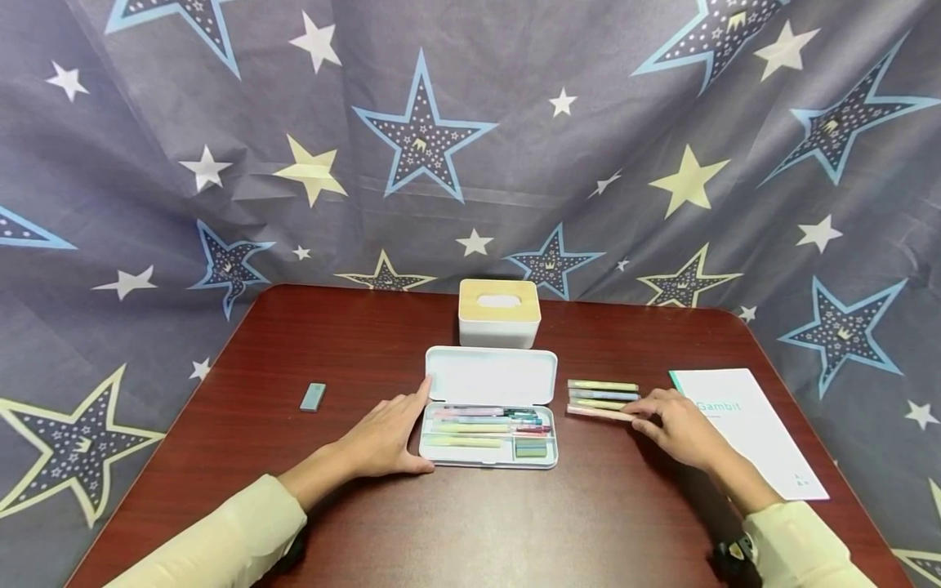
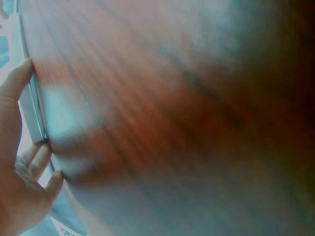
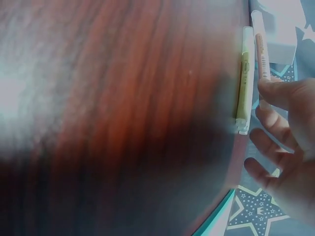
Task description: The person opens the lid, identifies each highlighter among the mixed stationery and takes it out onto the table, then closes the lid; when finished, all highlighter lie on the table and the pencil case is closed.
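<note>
A white pencil case (image 1: 491, 376) lies with its lid up in the middle of the table. Several pens (image 1: 470, 427) fill it, and a green block (image 1: 531, 448) sits in its small front-right compartment. My left hand (image 1: 390, 433) touches the case's left side, thumb at the front corner and fingers spread toward the lid hinge. To the right of the case, my right hand (image 1: 680, 425) pinches the end of a pink pen (image 3: 262, 54) between thumb and index finger. Just behind it lie yellow pens (image 1: 603, 385) and a blue pen (image 1: 604, 396) in a row.
Behind the case stands a white tissue box (image 1: 500, 331) with a wood-coloured top. A small blue-grey block (image 1: 312, 397) lies at the left. Under and beside my right forearm is a white booklet (image 1: 757, 433). A star-patterned cloth (image 1: 441, 229) hangs behind the table (image 1: 367, 523).
</note>
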The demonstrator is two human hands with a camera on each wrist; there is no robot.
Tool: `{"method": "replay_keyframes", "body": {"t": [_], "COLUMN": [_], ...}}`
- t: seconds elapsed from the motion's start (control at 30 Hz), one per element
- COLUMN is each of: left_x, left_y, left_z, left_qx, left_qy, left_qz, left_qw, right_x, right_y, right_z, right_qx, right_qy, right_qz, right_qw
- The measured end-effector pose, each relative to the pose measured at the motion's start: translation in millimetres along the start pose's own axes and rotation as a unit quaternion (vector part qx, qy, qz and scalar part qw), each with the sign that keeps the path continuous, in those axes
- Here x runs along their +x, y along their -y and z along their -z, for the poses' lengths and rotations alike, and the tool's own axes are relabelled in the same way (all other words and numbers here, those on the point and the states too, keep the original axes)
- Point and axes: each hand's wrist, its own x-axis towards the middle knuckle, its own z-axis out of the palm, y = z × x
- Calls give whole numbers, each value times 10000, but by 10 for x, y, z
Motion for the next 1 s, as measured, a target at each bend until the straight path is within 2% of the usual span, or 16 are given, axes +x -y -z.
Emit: {"method": "replay_keyframes", "body": {"t": [0.3,0.63,1.0], "left_x": [3,0,1], "left_y": [-2,-3,7], "left_z": [8,10,-15], "left_qx": [4,13,-14], "left_qy": [8,-32,4], "left_qz": [-7,-36,21], "left_qw": [10000,10000,10000], "right_x": [-9,40,75], "right_y": [-67,-65,-71], "right_z": [-27,-66,-77], "right_qx": [-98,-162,-363], "right_qy": [54,255,291], "right_qz": [-59,-766,-978], "right_qw": [9999,9966,9941]}}
